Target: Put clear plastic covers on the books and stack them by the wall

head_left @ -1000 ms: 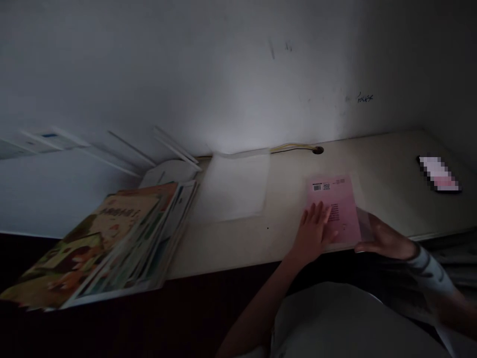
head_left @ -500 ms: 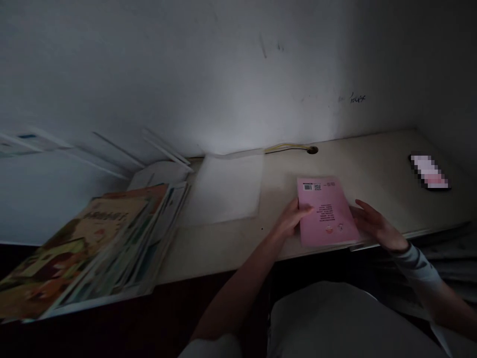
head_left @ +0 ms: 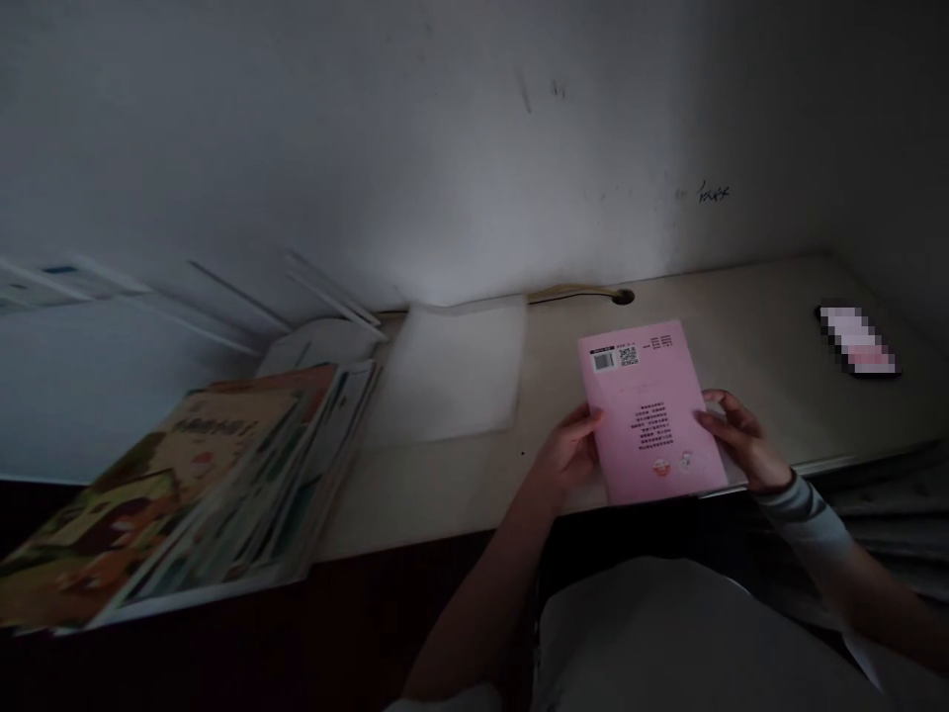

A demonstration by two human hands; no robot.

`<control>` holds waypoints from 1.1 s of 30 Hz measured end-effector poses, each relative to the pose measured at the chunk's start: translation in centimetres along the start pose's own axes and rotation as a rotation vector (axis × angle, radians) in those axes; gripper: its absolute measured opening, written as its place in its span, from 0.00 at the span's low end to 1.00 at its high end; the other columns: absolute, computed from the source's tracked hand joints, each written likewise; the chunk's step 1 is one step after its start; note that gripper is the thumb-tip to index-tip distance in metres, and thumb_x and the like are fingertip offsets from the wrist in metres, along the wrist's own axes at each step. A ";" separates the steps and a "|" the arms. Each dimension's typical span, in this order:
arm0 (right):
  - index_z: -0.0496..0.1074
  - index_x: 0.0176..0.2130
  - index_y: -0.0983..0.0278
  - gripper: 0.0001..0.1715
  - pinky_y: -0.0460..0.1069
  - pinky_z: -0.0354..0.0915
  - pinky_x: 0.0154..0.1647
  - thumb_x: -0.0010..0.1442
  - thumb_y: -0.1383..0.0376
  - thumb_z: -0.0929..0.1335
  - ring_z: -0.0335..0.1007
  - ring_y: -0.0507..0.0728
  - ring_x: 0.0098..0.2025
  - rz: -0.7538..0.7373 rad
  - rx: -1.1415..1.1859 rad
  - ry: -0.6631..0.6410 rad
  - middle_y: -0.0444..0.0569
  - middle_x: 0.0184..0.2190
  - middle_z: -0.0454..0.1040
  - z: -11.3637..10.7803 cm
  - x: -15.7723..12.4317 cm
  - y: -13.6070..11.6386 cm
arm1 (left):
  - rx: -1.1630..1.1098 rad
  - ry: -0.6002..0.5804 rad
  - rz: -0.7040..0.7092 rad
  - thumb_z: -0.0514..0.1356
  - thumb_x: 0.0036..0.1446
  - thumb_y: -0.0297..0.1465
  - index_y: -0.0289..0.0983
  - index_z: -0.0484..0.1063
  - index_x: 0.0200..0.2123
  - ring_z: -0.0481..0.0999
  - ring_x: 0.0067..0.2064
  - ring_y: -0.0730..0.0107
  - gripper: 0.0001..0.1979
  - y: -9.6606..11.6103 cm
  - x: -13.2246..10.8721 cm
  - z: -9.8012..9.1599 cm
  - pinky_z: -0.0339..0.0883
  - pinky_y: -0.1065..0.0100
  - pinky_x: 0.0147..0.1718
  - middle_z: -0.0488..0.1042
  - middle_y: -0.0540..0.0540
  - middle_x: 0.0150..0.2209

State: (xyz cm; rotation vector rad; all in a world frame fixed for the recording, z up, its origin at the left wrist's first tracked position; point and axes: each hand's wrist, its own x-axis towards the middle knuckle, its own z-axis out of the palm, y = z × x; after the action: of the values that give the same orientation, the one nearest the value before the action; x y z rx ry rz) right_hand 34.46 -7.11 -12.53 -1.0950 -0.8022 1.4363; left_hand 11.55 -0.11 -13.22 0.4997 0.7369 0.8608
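Note:
A pink book (head_left: 652,396) is held up above the desk's front edge, its printed side with a barcode and a square code facing me. The text on it appears upside down. My left hand (head_left: 572,450) grips its left edge, thumb on the cover and the other fingers behind. At the right edge, my right hand (head_left: 745,440) is closed on the book in the same way, thumb in front. The fingers behind the book are mostly hidden.
Picture books (head_left: 208,475) lie piled at the left, some fanned out. Beside them is a white sheet (head_left: 460,371) on the desk (head_left: 434,494). A phone (head_left: 860,341) lies at the right. Yellow cable runs along the wall to a round hole (head_left: 623,297).
The pink book has come up closer to me and tilted toward my face. My right hand, open beside it before, has closed on its right edge. My left hand keeps its hold.

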 end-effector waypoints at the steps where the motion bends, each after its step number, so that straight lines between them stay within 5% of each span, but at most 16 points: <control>1: 0.68 0.40 0.56 0.17 0.48 0.66 0.28 0.51 0.59 0.73 0.70 0.52 0.28 -0.006 0.010 -0.014 0.41 0.33 0.76 0.1 0.1 -0.1 | -0.003 -0.011 0.007 0.68 0.42 0.25 0.35 0.75 0.34 0.77 0.34 0.68 0.12 -0.1 0.0 0.1 0.70 0.68 0.35 0.79 0.47 0.34; 5: 0.72 0.37 0.58 0.13 0.48 0.66 0.31 0.50 0.60 0.73 0.71 0.52 0.30 -0.079 -0.025 -0.010 0.42 0.32 0.77 0.2 0.9 -0.4 | 0.019 -0.039 0.114 0.70 0.40 0.28 0.35 0.75 0.35 0.76 0.34 0.70 0.15 -0.1 -0.2 0.9 0.69 0.70 0.35 0.78 0.48 0.35; 12: 0.77 0.38 0.64 0.16 0.56 0.69 0.42 0.48 0.60 0.74 0.75 0.59 0.36 0.083 0.083 -0.054 0.49 0.37 0.79 1.2 1.1 0.1 | 0.190 0.110 0.323 0.71 0.38 0.35 0.35 0.71 0.27 0.69 0.25 0.79 0.15 0.8 -0.1 1.4 0.61 0.76 0.26 0.72 0.54 0.24; 17: 0.77 0.39 0.60 0.17 0.59 0.63 0.55 0.46 0.63 0.75 0.72 0.61 0.47 -0.087 0.246 -0.004 0.47 0.43 0.78 2.7 1.4 0.9 | 0.507 0.184 0.602 0.67 0.43 0.36 0.36 0.74 0.29 0.70 0.26 0.77 0.11 3.1 -1.3 3.3 0.61 0.75 0.27 0.74 0.53 0.26; 20: 0.75 0.39 0.55 0.14 0.58 0.58 0.60 0.50 0.56 0.72 0.67 0.59 0.53 -0.242 0.377 0.065 0.41 0.46 0.76 2.7 2.2 1.4 | 0.728 0.209 0.758 0.65 0.47 0.35 0.37 0.76 0.30 0.72 0.29 0.74 0.08 4.9 -2.5 4.8 0.63 0.73 0.29 0.77 0.50 0.28; 23: 0.75 0.37 0.52 0.15 0.58 0.59 0.58 0.51 0.50 0.70 0.68 0.58 0.53 -0.233 0.409 0.075 0.39 0.44 0.77 2.0 2.5 1.9 | 0.810 0.196 0.866 0.65 0.47 0.35 0.37 0.77 0.31 0.73 0.31 0.73 0.08 5.9 -3.0 5.7 0.65 0.72 0.30 0.78 0.49 0.29; 29: 0.76 0.30 0.53 0.16 0.60 0.64 0.52 0.36 0.57 0.76 0.73 0.62 0.42 -0.211 0.192 0.063 0.41 0.33 0.79 0.8 1.3 1.7 | 0.748 0.220 0.866 0.65 0.47 0.33 0.39 0.78 0.31 0.73 0.30 0.73 0.06 6.0 -2.8 5.8 0.66 0.72 0.31 0.78 0.50 0.29; 33: 0.76 0.31 0.55 0.18 0.62 0.64 0.51 0.36 0.56 0.76 0.73 0.63 0.42 -0.217 0.076 0.079 0.43 0.34 0.79 1.2 1.5 1.3 | 0.695 0.220 0.809 0.66 0.45 0.32 0.39 0.78 0.29 0.72 0.28 0.74 0.05 5.7 -2.7 5.6 0.65 0.73 0.29 0.77 0.51 0.27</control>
State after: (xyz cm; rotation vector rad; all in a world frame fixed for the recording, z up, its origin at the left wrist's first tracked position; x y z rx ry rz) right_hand 32.91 -5.77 -13.58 -0.9705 -0.7788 1.2245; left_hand 11.77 0.37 -4.81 1.3990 1.0591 1.4203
